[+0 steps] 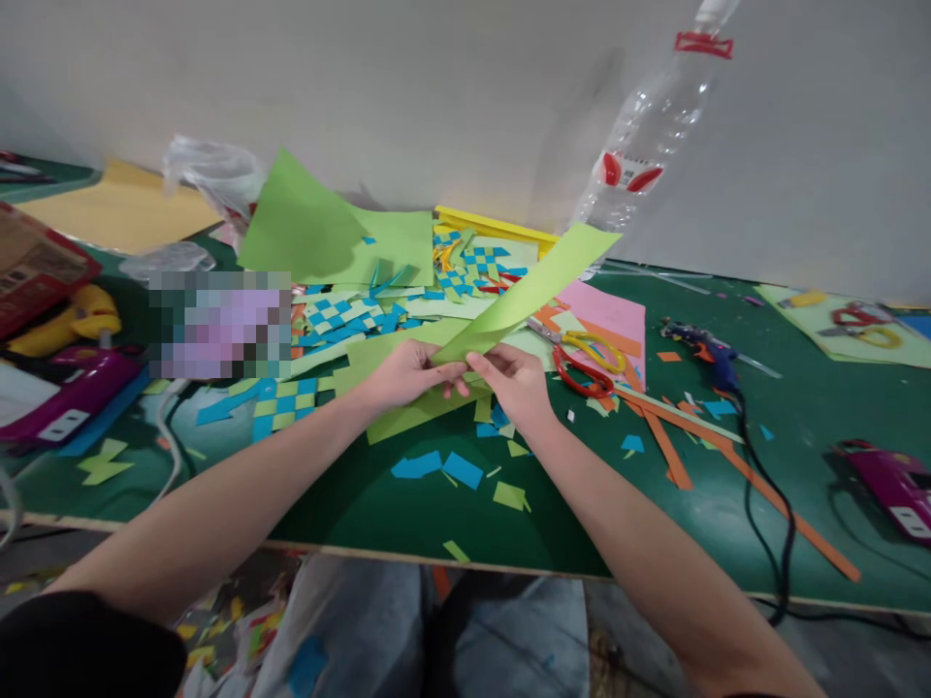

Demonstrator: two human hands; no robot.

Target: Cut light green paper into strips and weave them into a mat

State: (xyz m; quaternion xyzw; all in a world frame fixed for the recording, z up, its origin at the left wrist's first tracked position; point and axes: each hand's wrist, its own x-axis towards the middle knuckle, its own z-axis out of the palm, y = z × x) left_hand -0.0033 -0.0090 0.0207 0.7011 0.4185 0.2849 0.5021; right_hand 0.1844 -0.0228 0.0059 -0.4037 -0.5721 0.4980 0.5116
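Note:
Both hands pinch the lower end of a long green paper strip [534, 286], which rises and curls away toward the upper right. My left hand [407, 375] has its thumb and fingers closed on the strip's left side. My right hand [515, 383] grips the same end from the right, the two thumbs nearly meeting. Below them lies a flat green paper sheet [393, 422]. Just right of my right hand are red-and-yellow-handled scissors [589, 364]. Blue-and-green woven paper pieces [338, 315] are piled behind and left of my hands.
A large green sheet [341, 233] leans at the back. A clear plastic bottle [632, 145] stands by the wall. To the right lie a blue glue gun [709, 354] with a black cord, orange strips [792, 514] and a purple power socket [891, 485]. Blue scraps [462, 470] lie in front.

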